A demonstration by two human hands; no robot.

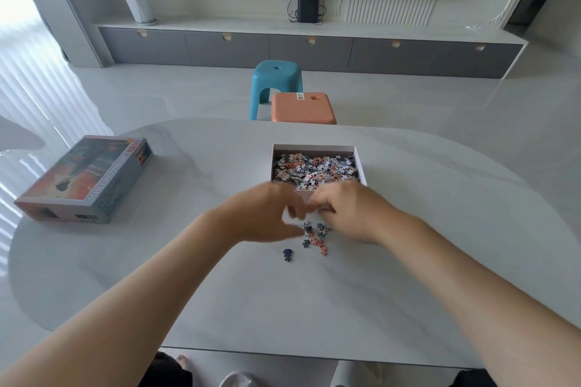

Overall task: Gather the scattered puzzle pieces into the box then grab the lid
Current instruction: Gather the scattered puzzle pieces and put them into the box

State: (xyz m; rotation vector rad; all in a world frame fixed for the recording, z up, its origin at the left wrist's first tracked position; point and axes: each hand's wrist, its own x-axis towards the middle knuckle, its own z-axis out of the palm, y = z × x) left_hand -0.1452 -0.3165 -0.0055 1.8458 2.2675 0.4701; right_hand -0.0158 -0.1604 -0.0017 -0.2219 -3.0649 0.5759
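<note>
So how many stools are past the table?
2: a blue stool farther back, left, and an orange stool nearer, at the far edge of the table. Its top could hide more.

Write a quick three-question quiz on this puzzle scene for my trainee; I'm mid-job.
1. True or false: the lid lies on the table, apart from the box.
2. The loose pieces lie: A) between the left hand and right hand, in front of the box; B) on the lid; C) on the floor.
3. Which stands nearer the table, the teal stool or the orange stool?
Key: 1 true; 2 A; 3 the orange stool.
</note>
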